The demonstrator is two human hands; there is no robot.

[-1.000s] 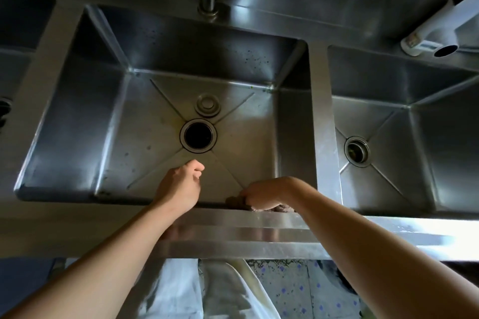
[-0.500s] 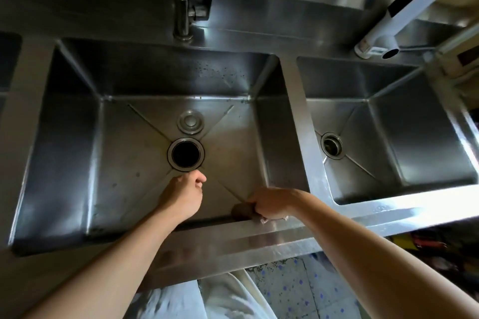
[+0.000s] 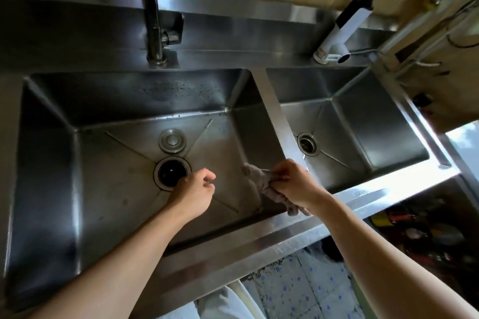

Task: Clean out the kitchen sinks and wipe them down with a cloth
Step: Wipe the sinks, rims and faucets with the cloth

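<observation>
Two stainless steel sinks sit side by side. My right hand [image 3: 293,184] grips a crumpled grey-pink cloth [image 3: 261,184] above the near right corner of the large left sink [image 3: 103,189], close to the divider [image 3: 274,116]. Fingers loosely curled and holding nothing, my left hand [image 3: 194,194] hovers just right of this sink's open drain [image 3: 171,173]. A round metal drain plug [image 3: 172,140] lies on the sink floor behind the drain. The smaller right sink [image 3: 363,137] has a strainer drain [image 3: 307,143].
A tall steel faucet [image 3: 154,21] rises behind the left sink. A white and black faucet head [image 3: 342,31] points at the right sink. Dark specks dot the left sink's back wall [image 3: 181,88]. Cluttered shelving [image 3: 427,230] shows below the counter on the right.
My right hand has lifted the cloth off the front rim and moved right toward the divider, so more cloth shows. My left hand has hardly moved. The camera has tilted up and to the right.
</observation>
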